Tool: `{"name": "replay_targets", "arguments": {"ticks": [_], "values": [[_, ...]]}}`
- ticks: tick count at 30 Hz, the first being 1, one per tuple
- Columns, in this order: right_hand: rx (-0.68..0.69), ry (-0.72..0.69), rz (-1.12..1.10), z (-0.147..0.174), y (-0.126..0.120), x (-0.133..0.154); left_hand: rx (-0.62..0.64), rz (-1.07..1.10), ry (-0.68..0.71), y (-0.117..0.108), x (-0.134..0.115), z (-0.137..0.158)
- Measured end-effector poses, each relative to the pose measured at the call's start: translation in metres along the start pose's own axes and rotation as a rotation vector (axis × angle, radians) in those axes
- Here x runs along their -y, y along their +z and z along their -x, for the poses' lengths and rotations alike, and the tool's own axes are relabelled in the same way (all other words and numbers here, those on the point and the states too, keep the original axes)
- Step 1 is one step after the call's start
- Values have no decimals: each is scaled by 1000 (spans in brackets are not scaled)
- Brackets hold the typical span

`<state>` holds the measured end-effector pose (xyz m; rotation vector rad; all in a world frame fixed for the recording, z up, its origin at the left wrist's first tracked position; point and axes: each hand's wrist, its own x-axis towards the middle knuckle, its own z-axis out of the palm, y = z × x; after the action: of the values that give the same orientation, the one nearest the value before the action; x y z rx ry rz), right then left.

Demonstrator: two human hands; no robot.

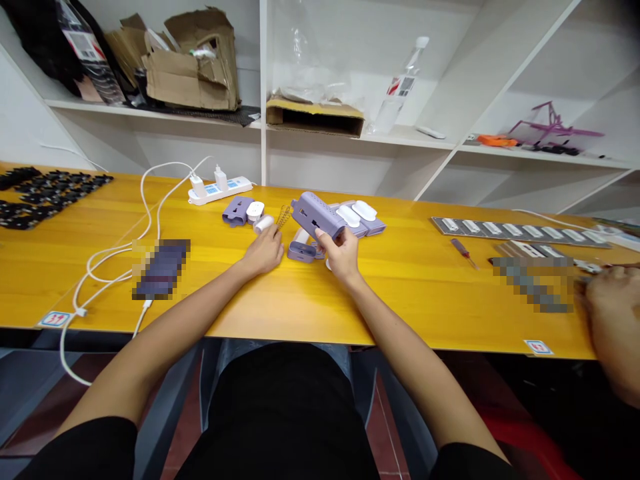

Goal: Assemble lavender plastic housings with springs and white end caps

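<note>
In my right hand (341, 255) is a purple plastic housing (317, 215) with slots and rows of small holes, tilted above the table. Its thumb and fingers grip the lower right end. My left hand (266, 251) rests at the table with fingers curled together; whatever lies within them is hidden. Right at its fingertips are thin coil springs (284, 217) and a white rounded piece (263, 225). Just behind sit a white oval cap (255, 211) and another purple part (238, 211). Beneath the held housing lies an open purple shell (301, 251).
More purple parts with white oval covers (364, 211) lie behind my right hand. A phone (163, 269) on a cable and a power strip (220, 189) are leftward. To the right are a strip of white pieces (513, 231), a screwdriver (464, 253) and another person's hand (617, 313).
</note>
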<state>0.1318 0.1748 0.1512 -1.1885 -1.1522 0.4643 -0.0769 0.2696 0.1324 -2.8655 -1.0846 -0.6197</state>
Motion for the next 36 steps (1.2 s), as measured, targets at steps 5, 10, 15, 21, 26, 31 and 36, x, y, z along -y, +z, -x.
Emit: {"name": "replay_targets", "arguments": {"ticks": [5, 10, 15, 21, 26, 31, 36], "values": [[2, 7, -15, 0, -1, 1, -23, -20, -58, -6, -9, 1], [3, -32, 9, -1, -2, 2, -58, -82, -138, -9, -15, 2], [-13, -8, -44, -1, -3, 6, -30, -129, -193, -15, -15, 3], [-23, 8, -69, -2, -3, 7, 17, -143, -194, -17, -6, 2], [-23, 13, -70, -2, -3, 7, 41, -134, -182, -18, -8, 3], [-7, -14, -40, -3, -4, 7, 101, -96, -161, -20, -10, 4], [10, -24, -8, -4, -6, 7, 90, -15, -110, -18, -6, 3]]}}
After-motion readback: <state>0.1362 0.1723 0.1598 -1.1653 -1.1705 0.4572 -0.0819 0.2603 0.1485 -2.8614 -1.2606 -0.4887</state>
